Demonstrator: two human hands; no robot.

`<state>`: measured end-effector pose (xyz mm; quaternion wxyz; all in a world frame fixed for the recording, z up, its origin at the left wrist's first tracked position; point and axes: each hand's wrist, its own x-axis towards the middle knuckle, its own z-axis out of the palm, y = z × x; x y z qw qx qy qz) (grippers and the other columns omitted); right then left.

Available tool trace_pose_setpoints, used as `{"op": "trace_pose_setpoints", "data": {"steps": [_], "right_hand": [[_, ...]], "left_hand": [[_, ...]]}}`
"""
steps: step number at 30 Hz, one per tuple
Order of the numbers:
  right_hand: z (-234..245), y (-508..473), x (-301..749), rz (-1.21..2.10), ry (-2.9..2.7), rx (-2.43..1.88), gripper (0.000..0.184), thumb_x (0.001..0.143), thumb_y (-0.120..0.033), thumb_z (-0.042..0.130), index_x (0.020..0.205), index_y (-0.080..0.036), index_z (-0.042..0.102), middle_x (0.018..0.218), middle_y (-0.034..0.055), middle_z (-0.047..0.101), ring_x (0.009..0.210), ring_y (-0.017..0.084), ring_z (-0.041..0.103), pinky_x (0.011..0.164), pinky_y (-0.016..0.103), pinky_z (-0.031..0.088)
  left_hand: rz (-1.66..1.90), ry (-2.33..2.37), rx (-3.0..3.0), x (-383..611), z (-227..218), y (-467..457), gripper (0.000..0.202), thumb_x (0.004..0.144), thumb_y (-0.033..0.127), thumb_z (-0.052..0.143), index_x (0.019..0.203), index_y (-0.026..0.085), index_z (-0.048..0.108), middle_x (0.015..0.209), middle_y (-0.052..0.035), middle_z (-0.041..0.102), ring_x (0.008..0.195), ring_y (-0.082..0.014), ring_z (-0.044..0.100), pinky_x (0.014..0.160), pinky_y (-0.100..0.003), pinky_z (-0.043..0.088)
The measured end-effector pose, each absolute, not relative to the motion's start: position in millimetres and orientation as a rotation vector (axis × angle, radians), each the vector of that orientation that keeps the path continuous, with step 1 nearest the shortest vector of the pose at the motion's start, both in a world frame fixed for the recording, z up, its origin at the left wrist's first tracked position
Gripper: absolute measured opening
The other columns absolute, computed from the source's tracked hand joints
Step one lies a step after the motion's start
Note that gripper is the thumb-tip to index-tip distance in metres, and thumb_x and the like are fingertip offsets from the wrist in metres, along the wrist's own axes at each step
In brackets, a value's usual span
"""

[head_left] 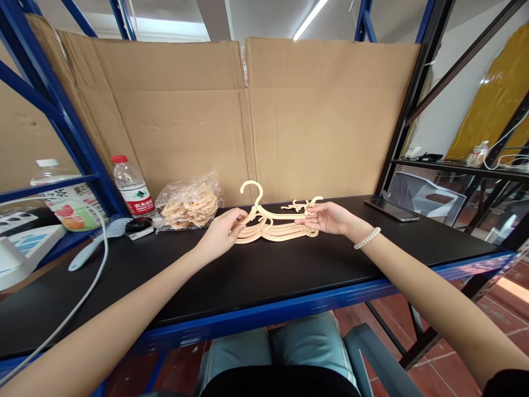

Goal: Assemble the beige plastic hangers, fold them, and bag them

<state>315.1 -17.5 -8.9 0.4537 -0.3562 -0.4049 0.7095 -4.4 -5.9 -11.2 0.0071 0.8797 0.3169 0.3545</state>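
A cream clothes hanger [281, 215] with its hook upright is held a little above a black tabletop [248, 281]. My left hand [221, 234] is closed on the hanger's left end, thumb on top. At the other end, the fingers of my right hand [328, 219] pinch its right arm and partly cover it. Under the held hanger lies a pile of similar cream hangers [279, 231] on the table. Small cream plastic pieces [296, 206] with hook shapes rest just behind my right hand; their exact kind cannot be made out.
A clear bag of cream-coloured pieces [188, 205], a red-capped bottle [133, 187] and a pale blue brush [99, 241] stand or lie at left. A white cable [103, 259] crosses there. A phone [391, 209] lies at right. Cardboard [330, 121] closes the back.
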Motion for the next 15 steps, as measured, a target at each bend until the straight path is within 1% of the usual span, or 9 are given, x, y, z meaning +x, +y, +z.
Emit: {"op": "trace_pose_setpoints", "data": {"steps": [4, 7, 11, 15], "right_hand": [[-9.6, -16.8, 315.2, 1.754, -0.995, -0.899, 0.013, 0.083, -0.004, 0.055, 0.076, -0.014, 0.057, 0.071, 0.0072, 0.070, 0.092, 0.023, 0.072, 0.080, 0.025, 0.059], [-10.7, -16.5, 314.4, 1.764, -1.008, -0.910, 0.012, 0.083, -0.004, 0.058, 0.076, -0.014, 0.056, 0.075, 0.0085, 0.070, 0.091, 0.023, 0.072, 0.080, 0.025, 0.059], [-13.2, -14.7, 314.3, 1.764, -1.064, -0.900, 0.011, 0.083, -0.005, 0.061, 0.076, -0.013, 0.057, 0.081, 0.0103, 0.071, 0.092, 0.022, 0.072, 0.076, 0.020, 0.059], [-13.6, -15.4, 313.4, 1.752, -1.099, -0.870, 0.013, 0.080, -0.001, 0.062, 0.076, -0.013, 0.059, 0.078, 0.0057, 0.069, 0.092, 0.021, 0.072, 0.078, 0.020, 0.059]], "left_hand": [[1.110, 0.978, 2.769, -4.1, -10.9, -6.8, 0.011, 0.093, 0.026, 0.043, 0.096, 0.021, 0.053, 0.091, -0.0030, 0.063, 0.082, -0.0187, 0.061, 0.072, -0.030, 0.048], [1.114, 0.970, 2.776, -4.6, -11.1, -6.6, 0.011, 0.093, 0.025, 0.043, 0.097, 0.021, 0.053, 0.093, -0.0034, 0.063, 0.084, -0.0188, 0.060, 0.074, -0.030, 0.048], [1.110, 0.981, 2.781, -5.4, -11.6, -6.2, 0.011, 0.092, 0.024, 0.043, 0.097, 0.021, 0.052, 0.094, -0.0041, 0.062, 0.086, -0.0200, 0.060, 0.076, -0.032, 0.048], [1.132, 0.977, 2.790, -4.7, -11.2, -7.7, 0.011, 0.092, 0.023, 0.043, 0.097, 0.021, 0.052, 0.094, -0.0044, 0.062, 0.087, -0.0203, 0.060, 0.078, -0.033, 0.047]]}}
